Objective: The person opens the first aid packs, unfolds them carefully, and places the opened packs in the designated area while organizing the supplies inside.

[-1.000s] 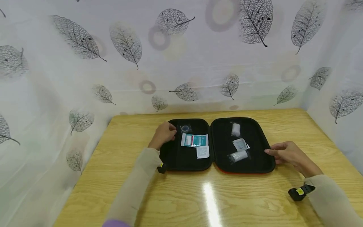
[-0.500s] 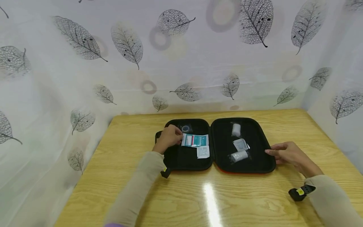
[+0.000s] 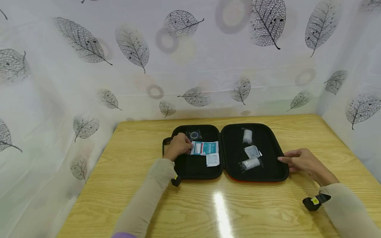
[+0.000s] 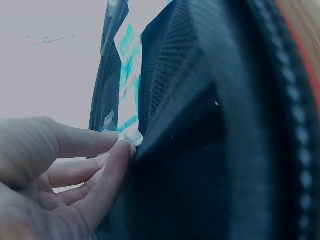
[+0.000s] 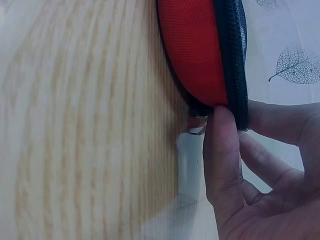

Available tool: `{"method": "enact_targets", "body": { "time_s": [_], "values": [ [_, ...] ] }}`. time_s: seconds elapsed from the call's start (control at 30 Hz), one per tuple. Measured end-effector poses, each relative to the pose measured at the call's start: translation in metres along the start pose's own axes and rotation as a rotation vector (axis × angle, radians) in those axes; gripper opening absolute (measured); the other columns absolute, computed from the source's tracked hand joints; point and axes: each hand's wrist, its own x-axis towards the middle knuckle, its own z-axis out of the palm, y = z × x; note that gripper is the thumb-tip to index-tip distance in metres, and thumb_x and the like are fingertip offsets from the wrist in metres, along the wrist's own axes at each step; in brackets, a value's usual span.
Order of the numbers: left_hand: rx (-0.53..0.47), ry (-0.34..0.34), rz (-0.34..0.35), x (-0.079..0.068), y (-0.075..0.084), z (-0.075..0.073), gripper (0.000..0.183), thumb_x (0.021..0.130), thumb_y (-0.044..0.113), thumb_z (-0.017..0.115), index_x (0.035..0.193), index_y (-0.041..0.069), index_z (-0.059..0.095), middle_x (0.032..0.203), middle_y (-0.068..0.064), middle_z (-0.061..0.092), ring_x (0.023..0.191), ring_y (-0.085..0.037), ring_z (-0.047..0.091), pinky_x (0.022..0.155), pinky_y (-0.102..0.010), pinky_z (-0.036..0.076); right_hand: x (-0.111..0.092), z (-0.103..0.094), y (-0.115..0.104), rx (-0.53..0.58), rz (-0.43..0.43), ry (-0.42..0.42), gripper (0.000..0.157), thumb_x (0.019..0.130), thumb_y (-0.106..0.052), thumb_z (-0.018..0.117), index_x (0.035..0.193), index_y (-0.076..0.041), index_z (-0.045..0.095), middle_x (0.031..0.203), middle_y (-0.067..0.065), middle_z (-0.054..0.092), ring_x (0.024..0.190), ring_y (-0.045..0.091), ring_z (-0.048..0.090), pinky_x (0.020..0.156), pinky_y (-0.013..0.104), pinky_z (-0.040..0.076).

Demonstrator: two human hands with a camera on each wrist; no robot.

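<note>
An unzipped black-lined case (image 3: 190, 170) with a red shell (image 5: 192, 50) lies spread flat on the table. My left hand (image 3: 180, 144) reaches over its left half and pinches the left end of a teal-and-white packet (image 3: 209, 147) between thumb and fingertip. In the left wrist view that packet (image 4: 131, 80) runs away from the fingertips along the dark lining. A small white sachet (image 3: 212, 160) overlaps the packet's lower edge. At the case's right rim, my right hand (image 3: 302, 162) grips the edge, thumb on one side and fingers on the other.
A blue ring-shaped roll in clear wrap (image 3: 194, 135) lies above the packet. The right half holds two wrapped white rolls (image 3: 247, 136) and a white sachet (image 3: 252, 151). A black handle loop (image 3: 165, 143) sticks out left. A leaf-print curtain (image 3: 190, 66) hangs behind the table (image 3: 253, 208).
My left hand has moved right and slightly down from the case's left rim to the packet. The packet's left end has shifted slightly. My right hand stays at the right rim.
</note>
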Motion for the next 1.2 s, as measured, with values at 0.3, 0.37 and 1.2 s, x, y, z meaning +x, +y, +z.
{"method": "enact_targets", "body": {
  "time_s": [0.3, 0.37, 1.2],
  "values": [
    [-0.033, 0.017, -0.015, 0.003, -0.001, 0.004, 0.016, 0.094, 0.015, 0.073, 0.095, -0.001, 0.075, 0.08, -0.008, 0.071, 0.062, -0.015, 0.069, 0.058, -0.027, 0.056, -0.001, 0.0, 0.0, -0.008, -0.002, -0.001, 0.079, 0.099, -0.036, 0.067, 0.141, 0.023, 0.037, 0.129, 0.036, 0.057, 0.092, 0.018, 0.069, 0.076, 0.035, 0.061],
    [-0.055, 0.023, -0.014, 0.003, -0.001, 0.003, 0.015, 0.095, 0.014, 0.073, 0.095, 0.0, 0.075, 0.08, -0.008, 0.071, 0.063, -0.015, 0.069, 0.058, -0.028, 0.056, 0.0, 0.0, 0.0, -0.013, 0.003, 0.001, 0.079, 0.099, -0.037, 0.067, 0.141, 0.023, 0.037, 0.13, 0.036, 0.056, 0.095, 0.019, 0.069, 0.076, 0.035, 0.061],
    [-0.142, 0.108, 0.044, -0.017, -0.013, -0.023, 0.015, 0.098, 0.018, 0.069, 0.1, 0.004, 0.075, 0.085, -0.006, 0.071, 0.071, -0.016, 0.067, 0.065, -0.03, 0.055, -0.001, -0.001, -0.001, -0.015, 0.008, 0.008, 0.078, 0.098, -0.037, 0.068, 0.139, 0.023, 0.039, 0.121, 0.028, 0.062, 0.092, 0.018, 0.066, 0.076, 0.034, 0.061]
  ]
}}
